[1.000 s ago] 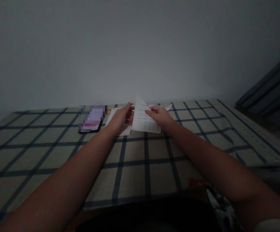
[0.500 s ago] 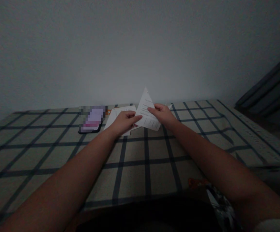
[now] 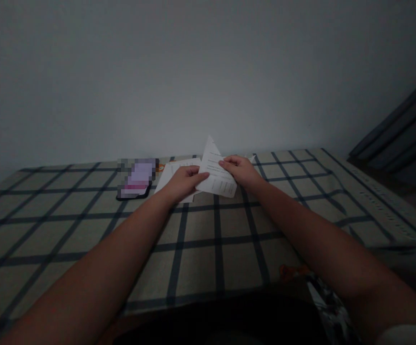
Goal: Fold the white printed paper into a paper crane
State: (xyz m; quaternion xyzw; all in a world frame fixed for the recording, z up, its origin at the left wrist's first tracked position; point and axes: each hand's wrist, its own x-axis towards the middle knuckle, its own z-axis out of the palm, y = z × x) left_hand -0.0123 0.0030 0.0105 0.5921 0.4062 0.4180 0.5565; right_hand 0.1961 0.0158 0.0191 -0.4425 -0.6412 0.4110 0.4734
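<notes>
While pinching a printed paper sheet [image 3: 217, 179] near its left edge with the left hand [image 3: 184, 181], gripped its right side with the right hand [image 3: 240, 168], both nearly closed, thumbs in front, probably for steadiness. Held it tilted over the checked cloth [image 3: 201, 244], right of the smartphone [image 3: 141, 175].

A sheet of paper [image 3: 215, 175] is held between a person's left hand [image 3: 185, 181] and right hand [image 3: 243, 171] over a cloth [image 3: 201, 258], toward its far edge. Another sheet [image 3: 167, 173] lies on the cloth, partly hidden by the left hand, with a phone [image 3: 139, 178] just to its left. Behind the cloth rises a wall [image 3: 208, 72]; a curtain [image 3: 405, 134] hangs at far right.
</notes>
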